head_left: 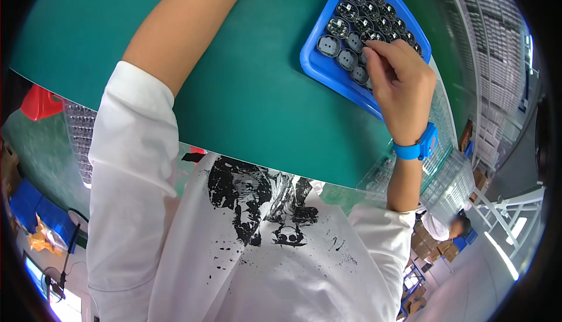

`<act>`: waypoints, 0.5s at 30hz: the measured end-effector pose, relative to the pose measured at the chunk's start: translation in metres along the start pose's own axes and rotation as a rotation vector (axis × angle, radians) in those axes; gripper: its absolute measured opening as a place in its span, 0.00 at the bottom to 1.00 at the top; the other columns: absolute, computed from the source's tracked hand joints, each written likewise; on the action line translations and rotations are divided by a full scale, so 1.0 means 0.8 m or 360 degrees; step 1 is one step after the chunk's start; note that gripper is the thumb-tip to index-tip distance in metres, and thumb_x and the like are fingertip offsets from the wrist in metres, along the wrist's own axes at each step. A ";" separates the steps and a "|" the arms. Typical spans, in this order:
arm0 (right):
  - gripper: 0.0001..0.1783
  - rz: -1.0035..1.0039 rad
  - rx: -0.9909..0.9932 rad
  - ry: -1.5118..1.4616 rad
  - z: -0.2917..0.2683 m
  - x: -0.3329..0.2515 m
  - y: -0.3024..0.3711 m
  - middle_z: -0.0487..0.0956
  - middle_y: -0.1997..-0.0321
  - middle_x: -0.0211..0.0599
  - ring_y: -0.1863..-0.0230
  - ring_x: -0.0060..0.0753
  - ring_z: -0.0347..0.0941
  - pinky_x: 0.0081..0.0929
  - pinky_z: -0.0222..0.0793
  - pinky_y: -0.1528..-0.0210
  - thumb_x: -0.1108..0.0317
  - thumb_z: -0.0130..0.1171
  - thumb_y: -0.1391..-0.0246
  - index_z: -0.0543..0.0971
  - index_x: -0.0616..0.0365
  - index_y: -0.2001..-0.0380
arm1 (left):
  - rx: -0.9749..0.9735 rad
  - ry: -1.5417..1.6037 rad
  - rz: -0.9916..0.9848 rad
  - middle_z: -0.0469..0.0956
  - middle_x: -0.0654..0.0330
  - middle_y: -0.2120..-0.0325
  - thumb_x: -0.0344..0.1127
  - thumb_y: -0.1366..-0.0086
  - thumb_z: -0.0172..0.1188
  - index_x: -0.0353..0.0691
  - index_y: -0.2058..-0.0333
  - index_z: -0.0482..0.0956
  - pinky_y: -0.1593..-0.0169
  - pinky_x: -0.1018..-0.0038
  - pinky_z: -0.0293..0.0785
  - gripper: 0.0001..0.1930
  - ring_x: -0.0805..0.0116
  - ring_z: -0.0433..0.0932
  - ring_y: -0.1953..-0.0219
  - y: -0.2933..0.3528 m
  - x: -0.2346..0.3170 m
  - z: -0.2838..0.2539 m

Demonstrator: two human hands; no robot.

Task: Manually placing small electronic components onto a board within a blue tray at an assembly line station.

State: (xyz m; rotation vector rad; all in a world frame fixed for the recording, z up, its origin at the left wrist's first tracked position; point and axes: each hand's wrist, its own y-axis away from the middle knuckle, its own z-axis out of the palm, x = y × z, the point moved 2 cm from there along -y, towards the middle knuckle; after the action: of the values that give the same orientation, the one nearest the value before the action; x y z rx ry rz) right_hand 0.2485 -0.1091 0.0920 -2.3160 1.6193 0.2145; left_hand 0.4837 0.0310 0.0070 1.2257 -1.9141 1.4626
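Observation:
A blue plastic tray (345, 92) lies on the green tabletop at the upper right. Rows of small round dark parts fill it. Those farther back, such as one shiny black round part (347, 10), show bright specks on top; the nearer ones, like this round part with a grey face (328, 45), have small holes. Over the tray's near right side is my right hand (404, 79), thumb and forefinger pinched together above the grey-faced parts. What sits between those fingertips, if anything, is hidden. My left forearm reaches across the table and leaves the picture at the top, so the left hand is out of sight.
Stacked clear plastic trays (451, 184) stand by the table's right edge. Left of the table are a red container (42, 103), another tray of parts (80, 129) and blue bins (55, 219). Another person (442, 226) is in the background at right.

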 end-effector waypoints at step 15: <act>0.02 -0.0003 -0.0079 0.0024 0.012 0.001 -0.002 0.77 0.74 0.37 0.75 0.44 0.75 0.37 0.70 0.73 0.73 0.65 0.49 0.83 0.59 0.70 | 0.0002 0.0025 0.0027 0.76 0.39 0.78 0.42 0.41 0.57 0.29 0.79 0.78 0.65 0.55 0.75 0.18 0.42 0.80 0.72 -0.001 -0.001 -0.002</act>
State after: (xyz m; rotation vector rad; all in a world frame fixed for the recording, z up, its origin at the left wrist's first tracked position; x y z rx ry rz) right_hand 0.2506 -0.1063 0.0829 -2.3614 1.6371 0.2399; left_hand 0.4847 0.0324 0.0073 1.1973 -1.9181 1.4779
